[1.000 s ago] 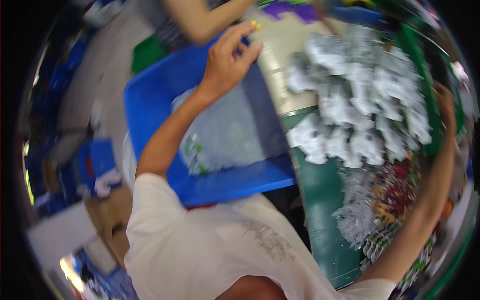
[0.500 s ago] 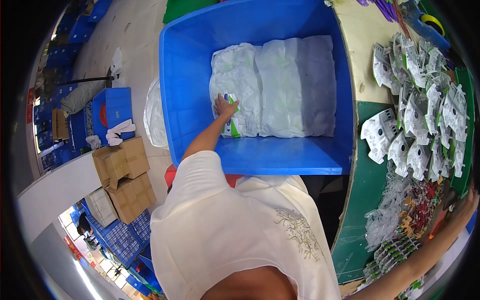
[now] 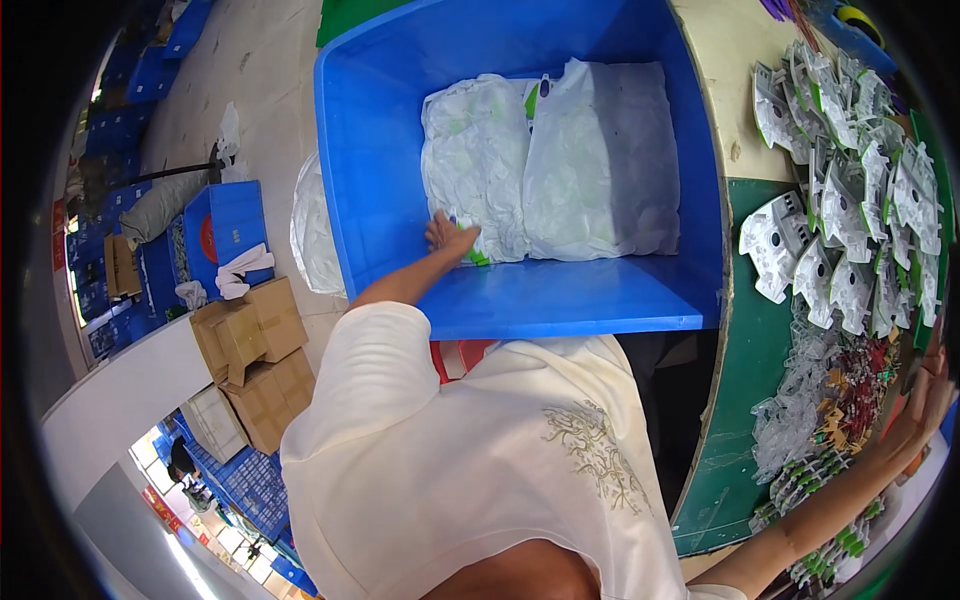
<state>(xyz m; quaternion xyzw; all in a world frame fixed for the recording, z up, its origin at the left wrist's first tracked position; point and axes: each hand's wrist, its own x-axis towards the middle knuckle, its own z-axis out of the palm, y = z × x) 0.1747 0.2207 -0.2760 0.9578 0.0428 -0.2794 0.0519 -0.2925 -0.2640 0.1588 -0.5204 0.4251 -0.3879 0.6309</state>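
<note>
Inside a large blue bin, two crinkled white plastic sheets lie side by side, with green showing faintly through them. My left hand, fingers spread, is over the near left corner of the left sheet. Just beside it peeks a green-edged part, mostly hidden by the hand and the sheet. Another green and white piece shows between the sheets at the far end. My right hand is out at the far right, fingers stretched and apart, next to the workbench's piles; nothing shows in it.
The green-topped bench at right carries a stack of silver-grey plastic housings, clear plastic pieces, red wired parts and more green and white parts. Cardboard boxes and a smaller blue bin stand at left.
My left hand has shifted toward the bin's near left corner, and the white and green part by it is now mostly covered. The right hand's fingers have come further into view, stretched out.
</note>
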